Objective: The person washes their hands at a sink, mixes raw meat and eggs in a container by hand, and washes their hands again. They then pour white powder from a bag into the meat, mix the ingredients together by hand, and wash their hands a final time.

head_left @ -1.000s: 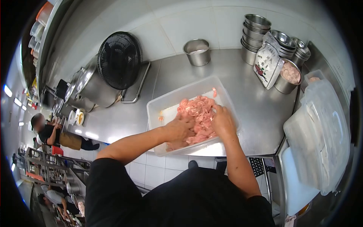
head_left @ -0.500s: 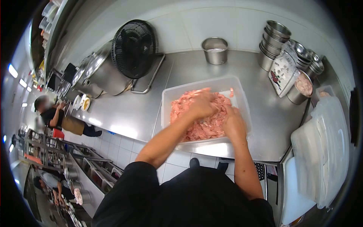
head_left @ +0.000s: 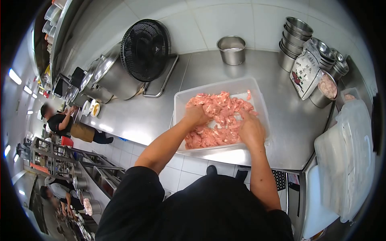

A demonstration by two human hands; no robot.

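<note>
A clear plastic tub [head_left: 179,100] sits on the steel counter [head_left: 140,116] and holds a heap of raw pink meat slices [head_left: 219,110]. Both my hands are in the tub. My left hand [head_left: 196,115] is curled into the left side of the heap, gripping some slices. My right hand [head_left: 251,128] rests on the right side of the heap, fingers pressed into the meat.
A black fan [head_left: 146,50] and a large steel pot [head_left: 108,78] stand at the left. A steel cup [head_left: 232,49] is at the back wall. Stacked steel bowls [head_left: 295,40], a printed bag [head_left: 304,73] and plastic-covered containers [head_left: 345,152] fill the right. Other people work below left.
My left hand has pulled back from the far middle of the heap to its left side. My right hand stays on the right side. The meat has been spread and turned.
</note>
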